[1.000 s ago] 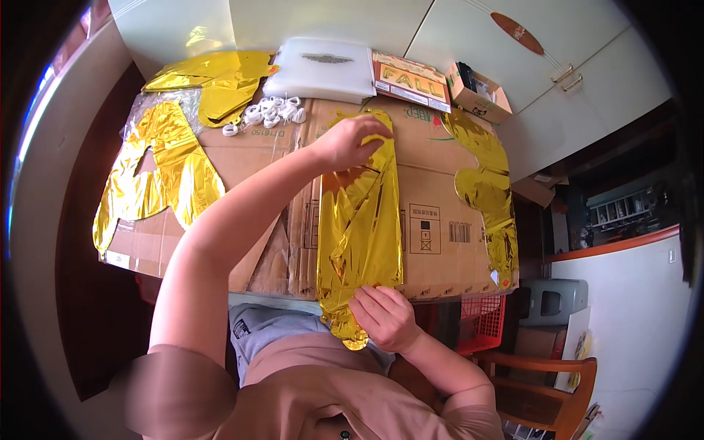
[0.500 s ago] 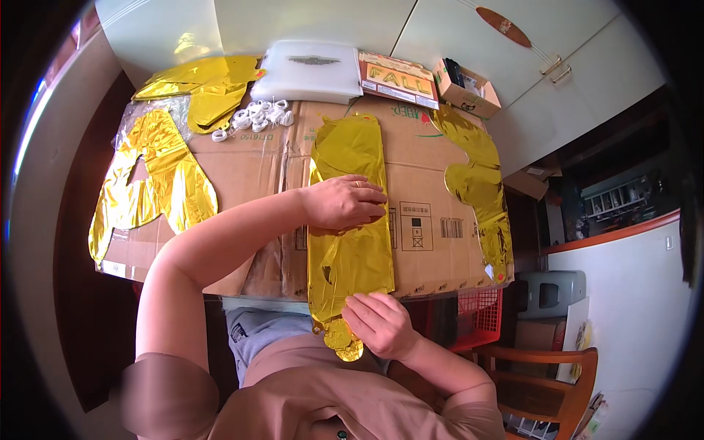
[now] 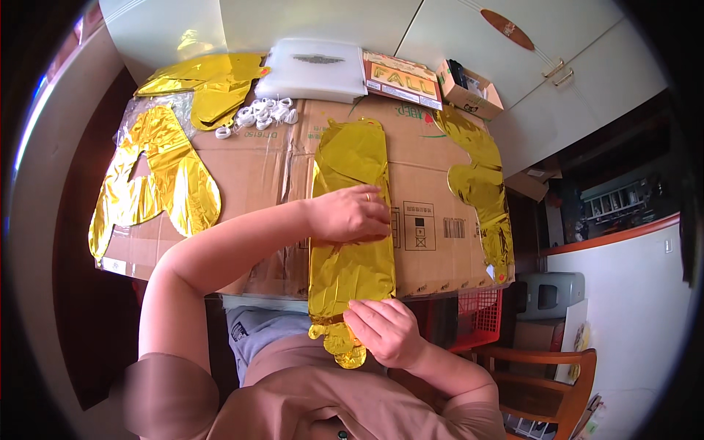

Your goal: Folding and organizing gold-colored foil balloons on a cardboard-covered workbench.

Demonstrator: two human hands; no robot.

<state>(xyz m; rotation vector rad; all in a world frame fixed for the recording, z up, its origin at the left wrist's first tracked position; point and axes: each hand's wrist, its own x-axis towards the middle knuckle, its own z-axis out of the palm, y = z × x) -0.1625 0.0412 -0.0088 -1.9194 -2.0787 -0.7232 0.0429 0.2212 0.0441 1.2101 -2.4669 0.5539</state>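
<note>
One gold foil balloon (image 3: 352, 275) runs lengthwise past the surface's (image 3: 242, 172) near edge; left hand (image 3: 348, 213) crosses mid-length, fingers' grip unclear; right hand's (image 3: 389, 334) fingers clamp its overhang.

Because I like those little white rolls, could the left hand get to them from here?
Probably yes: between the left hand and the white rolls I see only flat gold foil and cardboard, though the hand would likely have to stretch forward.
</note>
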